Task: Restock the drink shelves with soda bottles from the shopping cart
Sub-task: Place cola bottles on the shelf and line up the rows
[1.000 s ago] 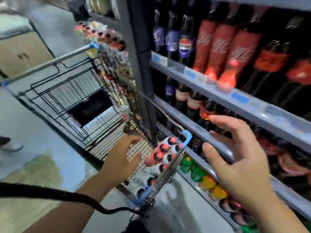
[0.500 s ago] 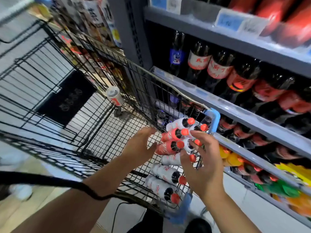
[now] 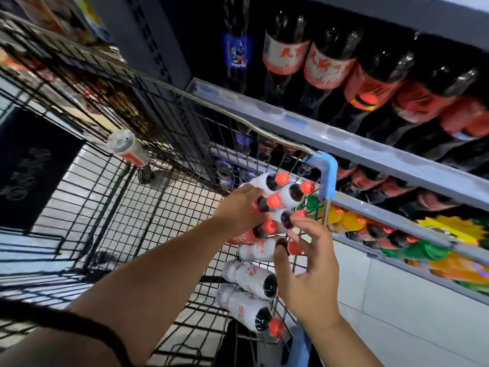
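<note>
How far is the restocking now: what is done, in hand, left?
Done: the shelf already looks well filled. In hand: left hand and right hand are on the soda bottles piled in the cart corner; none lifted. Left: the whole pile to shelve.

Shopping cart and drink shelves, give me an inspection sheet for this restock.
Surface: cart, wire mesh floor.
Job's things: bottles, red caps, stacked on their sides in the cart's corner by the shelves.
Clutter: lone bottle at the cart's far side.
Hands: left hand curled over the top bottles; right hand touching bottle necks, fingers spread.
Cables: black cord across the left forearm.
Surroundings: shelves beside the cart, dark bottles above, green and yellow ones below.
</note>
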